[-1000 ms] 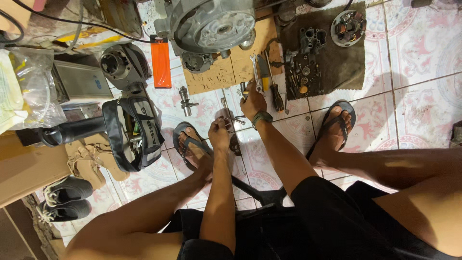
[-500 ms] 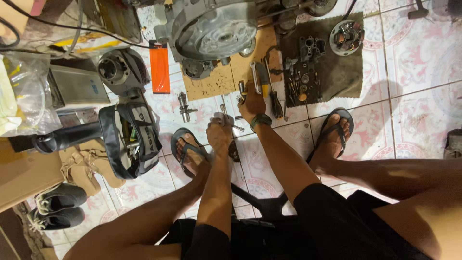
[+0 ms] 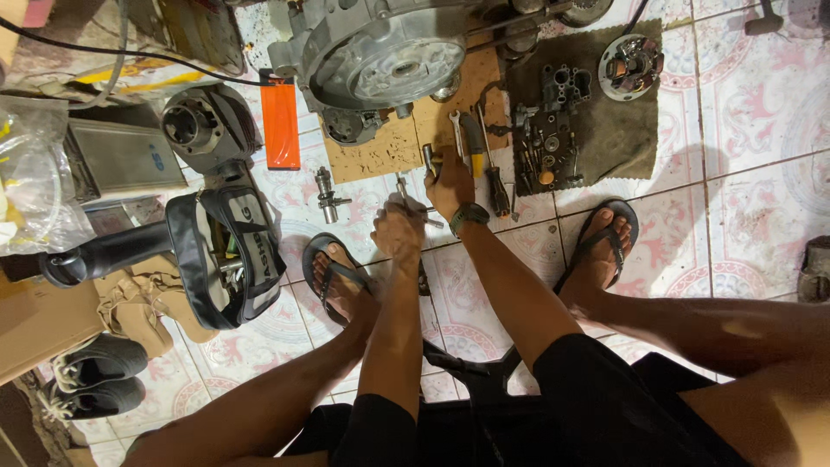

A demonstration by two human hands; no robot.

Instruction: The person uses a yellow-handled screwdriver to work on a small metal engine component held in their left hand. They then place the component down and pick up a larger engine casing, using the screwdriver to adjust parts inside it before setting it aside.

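The person sat on the floor with both feet in sandals on the patterned tiles. The left hand (image 3: 398, 232) was near the body, just past the left sandal (image 3: 333, 277). Its fingers were curled shut around a small metal tool (image 3: 406, 195) with a thin shaft that stuck out past the knuckles. The tool looked hard and stiff, light enough for one hand, and maybe greasy, so a firm hold on its middle seemed best.

A bit farther out, the right hand (image 3: 450, 182), with a dark watch (image 3: 469, 214) on the wrist, rested at the edge of a brown board (image 3: 380, 156). Its fingers were bent over a small metal part (image 3: 430, 160); I could not tell if they gripped it or only touched it. A wrench (image 3: 456, 130) and a screwdriver (image 3: 494, 177) lay just beside that hand.

To the left lay a black open bag (image 3: 229, 255) with pale lettering on its rim. Beyond it were a flat orange box (image 3: 281, 130), a grey metal case (image 3: 117, 156) with a small blue mark, and a clear plastic bag (image 3: 35, 186).

Farthest away stood a big round engine cover (image 3: 380, 56), which looked very heavy. To its right a dark cloth (image 3: 622, 130) held many small parts.
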